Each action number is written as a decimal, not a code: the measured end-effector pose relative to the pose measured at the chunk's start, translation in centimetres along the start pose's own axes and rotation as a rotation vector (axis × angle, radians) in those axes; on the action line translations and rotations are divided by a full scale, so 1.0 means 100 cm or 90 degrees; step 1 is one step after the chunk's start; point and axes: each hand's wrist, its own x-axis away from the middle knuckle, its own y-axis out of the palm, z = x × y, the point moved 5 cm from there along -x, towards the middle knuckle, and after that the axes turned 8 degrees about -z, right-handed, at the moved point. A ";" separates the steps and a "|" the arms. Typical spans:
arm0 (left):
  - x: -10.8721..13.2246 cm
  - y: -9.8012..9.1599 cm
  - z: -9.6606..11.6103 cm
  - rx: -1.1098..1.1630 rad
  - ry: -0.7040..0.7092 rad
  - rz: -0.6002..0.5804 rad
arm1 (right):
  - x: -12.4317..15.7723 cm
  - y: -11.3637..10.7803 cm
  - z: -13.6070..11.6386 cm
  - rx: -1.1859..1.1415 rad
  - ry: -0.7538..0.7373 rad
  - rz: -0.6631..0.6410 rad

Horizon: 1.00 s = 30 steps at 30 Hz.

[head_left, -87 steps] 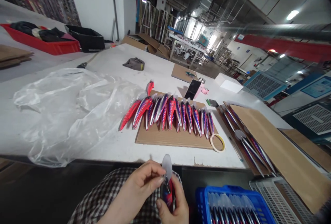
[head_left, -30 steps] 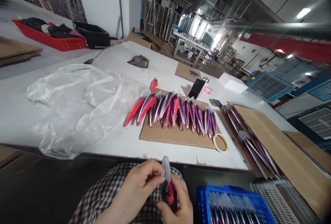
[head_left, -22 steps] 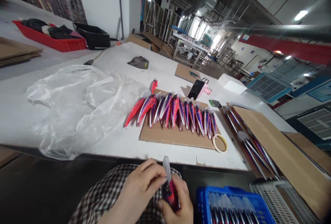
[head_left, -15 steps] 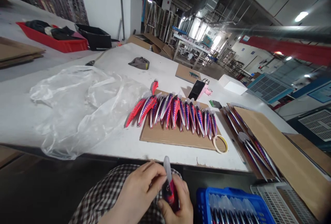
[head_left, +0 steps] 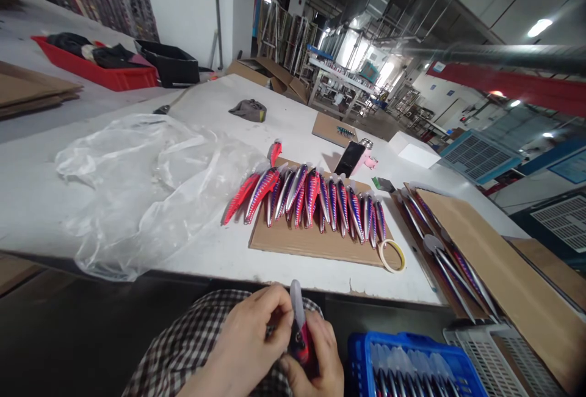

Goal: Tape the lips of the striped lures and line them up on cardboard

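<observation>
Just off the table's front edge, above my lap, my right hand [head_left: 323,354] is wrapped around a fishing lure [head_left: 300,343], red and dark, its pale clear lip [head_left: 296,299] pointing up. My left hand [head_left: 259,333] is closed in a pinch beside the base of that lip; what sits between its fingertips is too small to make out. Fingers hide much of the lure's body. On the table ahead, several red, purple and silver striped lures [head_left: 312,198] lie side by side across a cardboard sheet [head_left: 293,247].
A tape roll [head_left: 392,256] rests at the cardboard's right corner. To the left spreads a clear plastic bag [head_left: 151,183]. A blue basket [head_left: 366,348] of lures stands low at right, below more cardboard [head_left: 499,244] with lures. Farther back are a phone [head_left: 350,159] and a red tray [head_left: 114,78].
My left fingertips have curled and drawn slightly left of the lure. The right hand keeps its hold, and the view has shifted a little.
</observation>
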 end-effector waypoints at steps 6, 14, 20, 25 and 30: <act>0.001 0.001 -0.003 0.012 -0.001 0.011 | 0.005 0.001 0.001 0.035 -0.004 0.023; -0.001 0.006 -0.016 0.230 -0.061 -0.039 | 0.009 0.009 0.009 -0.063 0.060 -0.035; -0.001 0.010 -0.023 0.249 -0.064 -0.038 | 0.004 0.001 0.003 -0.030 0.046 -0.017; -0.003 0.012 -0.027 0.299 -0.060 -0.046 | 0.003 0.002 0.003 -0.037 0.064 -0.027; -0.005 0.007 -0.032 0.408 -0.055 0.019 | 0.006 0.008 0.003 -0.123 0.123 -0.018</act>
